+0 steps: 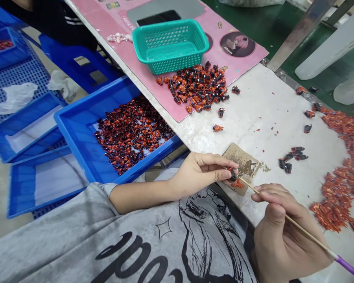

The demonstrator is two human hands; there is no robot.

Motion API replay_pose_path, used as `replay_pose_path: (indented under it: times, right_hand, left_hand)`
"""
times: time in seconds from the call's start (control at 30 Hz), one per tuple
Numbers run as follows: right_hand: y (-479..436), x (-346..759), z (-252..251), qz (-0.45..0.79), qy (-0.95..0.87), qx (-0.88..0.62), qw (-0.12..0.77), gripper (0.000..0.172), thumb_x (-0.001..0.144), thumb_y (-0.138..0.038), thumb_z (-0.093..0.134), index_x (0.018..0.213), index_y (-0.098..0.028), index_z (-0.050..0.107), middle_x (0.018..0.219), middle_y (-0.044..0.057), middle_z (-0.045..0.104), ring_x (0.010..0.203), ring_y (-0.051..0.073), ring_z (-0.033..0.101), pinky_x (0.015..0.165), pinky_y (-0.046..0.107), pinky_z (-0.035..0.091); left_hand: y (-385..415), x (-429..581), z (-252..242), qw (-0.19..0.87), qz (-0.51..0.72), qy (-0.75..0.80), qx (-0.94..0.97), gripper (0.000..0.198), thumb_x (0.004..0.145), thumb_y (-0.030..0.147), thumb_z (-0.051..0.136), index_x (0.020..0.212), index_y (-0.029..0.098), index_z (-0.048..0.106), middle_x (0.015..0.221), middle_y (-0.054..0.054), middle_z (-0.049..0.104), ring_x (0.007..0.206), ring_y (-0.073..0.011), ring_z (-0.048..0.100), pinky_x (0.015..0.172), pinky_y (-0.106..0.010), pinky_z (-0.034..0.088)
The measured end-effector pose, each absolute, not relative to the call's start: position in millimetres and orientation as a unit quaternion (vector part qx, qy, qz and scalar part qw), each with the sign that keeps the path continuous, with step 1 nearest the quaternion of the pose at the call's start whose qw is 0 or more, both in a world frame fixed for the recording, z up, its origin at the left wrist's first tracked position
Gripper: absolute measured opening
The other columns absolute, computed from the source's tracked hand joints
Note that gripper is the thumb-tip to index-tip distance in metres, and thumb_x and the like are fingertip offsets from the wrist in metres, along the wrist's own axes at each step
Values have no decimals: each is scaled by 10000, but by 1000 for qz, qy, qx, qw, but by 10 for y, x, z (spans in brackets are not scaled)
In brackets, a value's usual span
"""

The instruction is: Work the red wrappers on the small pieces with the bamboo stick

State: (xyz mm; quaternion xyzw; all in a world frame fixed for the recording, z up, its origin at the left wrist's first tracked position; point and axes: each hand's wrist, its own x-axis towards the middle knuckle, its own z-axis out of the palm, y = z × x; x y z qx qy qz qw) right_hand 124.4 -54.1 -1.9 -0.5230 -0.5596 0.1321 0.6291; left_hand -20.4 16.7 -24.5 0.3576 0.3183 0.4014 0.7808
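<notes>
My left hand (202, 171) pinches a small black and orange part (233, 175) between thumb and fingers, over a worn brown card (244, 163) at the table's front edge. My right hand (283, 232) is closed on a thin wooden stick (301, 230) with a purple end; its tip touches the part. A pile of the same black and orange parts (199, 86) lies on a pink mat (112, 23) in front of a teal basket (171, 45). Orange scraps (339, 188) are heaped at the right.
A blue bin (76, 122) full of orange and black parts hangs beside the white table (253, 114) on the left, with more blue bins (23, 129) behind it. A few black parts (292, 157) lie loose on the table. A green belt (271, 27) runs at the back.
</notes>
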Motion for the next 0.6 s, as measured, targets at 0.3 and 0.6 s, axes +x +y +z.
replay_pose_path:
  times: [0.3,0.6]
  right_hand:
    - [-493,1236,-62,163,-553,-481,660,126,971,-193,604,931,-165,720,707,13,661,713,177,630,761,388,526]
    - [-506,1279,-32,155,-575,-492,635,156,940,-133,586,954,-195,729,712,15,670,695,195,635,736,427,525]
  left_hand:
    - [153,-230,-252,755,402,304,419,204,741,282,870,913,179,829,918,-70,807,832,-151,754,797,-236,627]
    - [151,-235,-246,698,421,284,504,165,812,276,811,949,186,827,967,-96,803,895,-179,753,830,-265,614]
